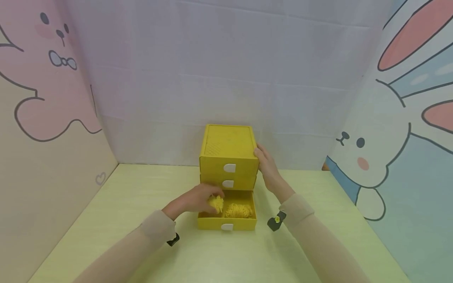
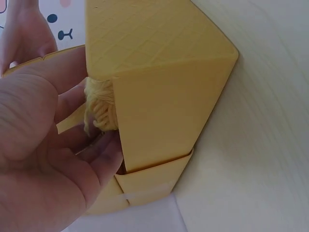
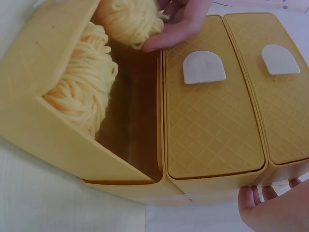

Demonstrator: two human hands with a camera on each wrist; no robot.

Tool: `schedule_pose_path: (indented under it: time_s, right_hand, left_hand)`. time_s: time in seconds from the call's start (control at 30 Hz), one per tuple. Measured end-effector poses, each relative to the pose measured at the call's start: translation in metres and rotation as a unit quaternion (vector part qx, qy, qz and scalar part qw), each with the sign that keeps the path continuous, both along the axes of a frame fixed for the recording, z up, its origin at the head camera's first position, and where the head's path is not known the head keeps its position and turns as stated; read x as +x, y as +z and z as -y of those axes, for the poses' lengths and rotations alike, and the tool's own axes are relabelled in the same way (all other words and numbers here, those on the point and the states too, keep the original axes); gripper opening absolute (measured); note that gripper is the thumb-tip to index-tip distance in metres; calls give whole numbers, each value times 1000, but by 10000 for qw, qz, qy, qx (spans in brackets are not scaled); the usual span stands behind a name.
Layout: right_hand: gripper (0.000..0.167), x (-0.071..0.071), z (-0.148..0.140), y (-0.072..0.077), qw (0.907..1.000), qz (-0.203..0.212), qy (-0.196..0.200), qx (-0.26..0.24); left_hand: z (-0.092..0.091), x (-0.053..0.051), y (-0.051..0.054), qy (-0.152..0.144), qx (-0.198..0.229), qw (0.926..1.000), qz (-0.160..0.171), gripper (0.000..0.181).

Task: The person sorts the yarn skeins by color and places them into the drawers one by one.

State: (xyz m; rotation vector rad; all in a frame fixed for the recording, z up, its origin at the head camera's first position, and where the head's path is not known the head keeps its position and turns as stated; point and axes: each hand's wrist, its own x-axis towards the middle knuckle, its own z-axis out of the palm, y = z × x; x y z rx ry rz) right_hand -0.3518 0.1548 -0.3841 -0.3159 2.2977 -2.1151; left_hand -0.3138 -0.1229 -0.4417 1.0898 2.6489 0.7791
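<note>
A yellow three-drawer box [image 1: 230, 141] stands by the back wall, its bottom drawer [image 1: 210, 225] pulled out. My left hand [image 1: 199, 197] reaches over the drawer's left part, its fingers curled round a small ball of yellow yarn [image 1: 217, 204]. In the right wrist view that held yarn ball [image 3: 130, 21] hangs at the drawer's mouth. A second, longer yarn bundle [image 1: 239, 211] lies in the drawer's right part. My right hand [image 1: 270, 173] rests against the box's right side near the top, its fingertips touching the edge.
White rounded handles mark the upper drawer [image 1: 212, 167] and middle drawer [image 1: 212, 182], both closed. A pale yellow tabletop [image 1: 148, 188] surrounds the box. Behind it hangs a white cloth [image 1: 226, 70]; side panels with a cartoon bear and rabbit [image 1: 382, 157] flank the table.
</note>
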Motion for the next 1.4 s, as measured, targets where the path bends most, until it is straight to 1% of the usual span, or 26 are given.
schedule_pose_path:
  time_s: [0.1, 0.33, 0.5, 0.63, 0.77, 0.93, 1.03, 1.13, 1.23, 1.37, 1.4]
  right_hand:
    - [63, 0, 1, 1, 10000, 11, 0, 36]
    - [63, -1, 0, 1, 9999, -37, 24, 92]
    - [62, -2, -1, -1, 10000, 4, -1, 80]
    - [62, -2, -2, -1, 10000, 13, -45, 71]
    - [61, -1, -2, -1, 10000, -26, -30, 63]
    - [62, 0, -1, -1, 10000, -6, -34, 39]
    - [63, 0, 0, 0, 10000, -1, -19, 40]
    - [63, 1, 0, 1, 10000, -23, -11, 60]
    - [63, 2, 0, 2, 10000, -25, -13, 82]
    - [63, 2, -1, 1, 10000, -2, -16, 83]
    - [63, 1, -1, 0, 10000, 6, -25, 77]
  left_hand:
    - [-3, 0, -2, 38, -106, 9999, -26, 47]
    - [-10, 0, -7, -117, -374, 9984, -400, 42]
    - [-14, 1, -11, -152, -678, 9957, -607, 38]
    - [-17, 2, -13, -141, -901, 9934, -702, 38]
    - [-17, 3, -14, -101, -959, 9927, -725, 38]
    - [-15, 6, -11, -139, -769, 9947, -675, 39]
    - [-11, 7, -8, -68, -565, 9968, -557, 38]
    - [-6, 8, -3, 72, -322, 9981, -518, 36]
    - [-1, 11, 3, 190, -134, 9981, -562, 35]
    - [2, 18, 10, 208, 189, 9980, -565, 33]
    - [2, 20, 11, 201, 301, 9980, -519, 32]
